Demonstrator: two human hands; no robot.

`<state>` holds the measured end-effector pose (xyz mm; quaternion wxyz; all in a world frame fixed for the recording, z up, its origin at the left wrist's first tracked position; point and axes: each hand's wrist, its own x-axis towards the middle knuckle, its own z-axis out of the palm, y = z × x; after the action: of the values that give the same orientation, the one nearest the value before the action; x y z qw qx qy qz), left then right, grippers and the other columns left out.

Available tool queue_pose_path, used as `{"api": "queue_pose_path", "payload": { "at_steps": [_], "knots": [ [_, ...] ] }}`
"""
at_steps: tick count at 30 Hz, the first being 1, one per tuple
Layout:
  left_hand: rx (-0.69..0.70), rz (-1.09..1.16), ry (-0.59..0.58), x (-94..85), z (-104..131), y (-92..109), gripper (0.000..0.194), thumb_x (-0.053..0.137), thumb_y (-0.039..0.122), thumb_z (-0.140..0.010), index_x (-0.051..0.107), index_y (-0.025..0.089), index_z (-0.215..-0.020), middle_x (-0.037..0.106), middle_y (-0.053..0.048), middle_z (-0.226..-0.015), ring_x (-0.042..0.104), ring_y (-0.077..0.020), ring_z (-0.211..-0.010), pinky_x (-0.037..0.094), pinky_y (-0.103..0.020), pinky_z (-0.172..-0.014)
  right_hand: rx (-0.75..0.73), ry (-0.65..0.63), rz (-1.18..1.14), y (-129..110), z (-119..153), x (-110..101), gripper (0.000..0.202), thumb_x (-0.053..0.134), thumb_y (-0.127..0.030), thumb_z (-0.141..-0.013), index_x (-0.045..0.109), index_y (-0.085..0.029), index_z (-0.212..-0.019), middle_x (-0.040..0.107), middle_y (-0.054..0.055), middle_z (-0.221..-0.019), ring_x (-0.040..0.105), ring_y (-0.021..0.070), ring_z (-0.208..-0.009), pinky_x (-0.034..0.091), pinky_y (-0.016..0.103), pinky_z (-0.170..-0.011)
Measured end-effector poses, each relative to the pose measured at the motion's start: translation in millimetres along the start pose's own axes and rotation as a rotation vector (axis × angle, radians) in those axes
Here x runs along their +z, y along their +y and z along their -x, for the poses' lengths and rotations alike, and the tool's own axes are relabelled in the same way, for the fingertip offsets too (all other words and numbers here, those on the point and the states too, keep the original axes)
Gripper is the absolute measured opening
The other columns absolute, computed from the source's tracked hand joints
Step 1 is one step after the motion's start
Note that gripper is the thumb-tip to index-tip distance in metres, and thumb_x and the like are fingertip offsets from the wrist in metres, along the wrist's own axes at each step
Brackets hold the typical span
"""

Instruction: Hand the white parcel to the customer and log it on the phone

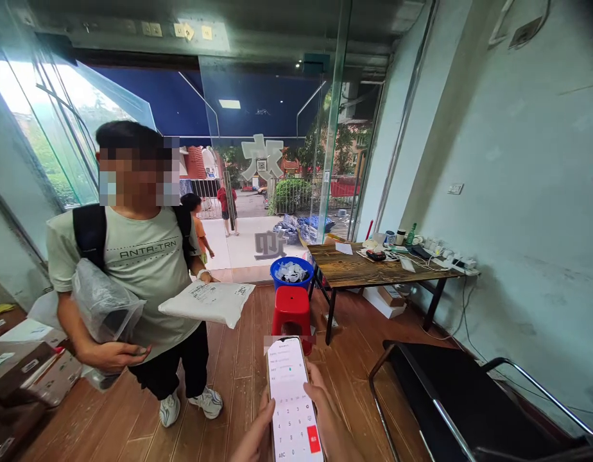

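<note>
A smartphone [287,391] is upright between my two hands, its lit screen facing me with a number keypad and a red key on the lower half. My left hand [255,433] grips its left edge, thumb along the side. Around the right edge is my right hand [328,414], its thumb near the screen's side. Across from me stands a person [147,256] with a backpack. One of that person's hands holds out a white parcel [207,303]; a clear plastic bag [108,305] is tucked under the other arm.
A red stool [291,305] stands before a blue tub [291,263] with crumpled plastic. To the right are a wooden table [359,274] bearing cables and bottles, and a black chair [431,398]. Cardboard boxes [17,372] are stacked at left. Glass doors lead outside, where other people stand.
</note>
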<state>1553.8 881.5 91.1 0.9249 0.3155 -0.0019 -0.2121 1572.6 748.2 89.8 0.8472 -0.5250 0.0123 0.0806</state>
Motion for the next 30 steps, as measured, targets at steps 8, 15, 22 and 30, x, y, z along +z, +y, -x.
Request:
{"api": "queue_pose_path", "payload": {
  "at_steps": [8, 15, 22, 30],
  "knots": [
    [0.006, 0.062, 0.008, 1.3, 9, 4, 0.032, 0.063, 0.034, -0.076, 0.065, 0.030, -0.109, 0.059, 0.001, -0.122, 0.029, -0.0227, -0.133, 0.015, -0.040, -0.113, -0.045, -0.144, -0.014, -16, 14, -5, 0.058, 0.059, -0.032, -0.072, 0.043, -0.023, -0.127, 0.051, 0.008, -0.132, 0.048, 0.0231, -0.120, 0.035, 0.034, -0.098],
    [0.045, 0.147, 0.011, 0.0, 5, -4, 0.034, 0.068, 0.032, -0.068, 0.068, 0.028, -0.103, 0.066, -0.001, -0.110, 0.036, -0.0263, -0.129, 0.023, -0.041, -0.109, -0.007, -0.066, -0.087, -5, 21, -7, 0.076, 0.062, -0.038, -0.068, 0.030, -0.021, -0.135, 0.050, 0.012, -0.132, 0.058, 0.0278, -0.103, 0.042, 0.039, -0.086],
    [-0.007, 0.112, 0.124, 12.1, 11, 1, 0.099, 0.066, 0.027, -0.061, 0.013, 0.011, -0.143, 0.064, -0.011, -0.112, 0.041, -0.0313, -0.124, 0.031, -0.046, -0.104, -0.058, -0.092, -0.082, -9, 26, -4, 0.068, 0.064, -0.038, -0.069, 0.040, -0.026, -0.131, 0.057, 0.008, -0.124, 0.060, 0.0265, -0.096, 0.045, 0.036, -0.075],
    [-0.005, -0.010, 0.065, 12.9, 13, 5, 0.097, 0.068, 0.031, -0.060, 0.020, 0.015, -0.143, 0.061, -0.008, -0.119, 0.039, -0.0315, -0.126, 0.033, -0.042, -0.103, -0.103, -0.106, -0.180, -15, 33, 3, 0.058, 0.068, -0.037, -0.070, 0.049, -0.031, -0.125, 0.059, 0.005, -0.123, 0.055, 0.0260, -0.108, 0.047, 0.033, -0.076]
  ]
}}
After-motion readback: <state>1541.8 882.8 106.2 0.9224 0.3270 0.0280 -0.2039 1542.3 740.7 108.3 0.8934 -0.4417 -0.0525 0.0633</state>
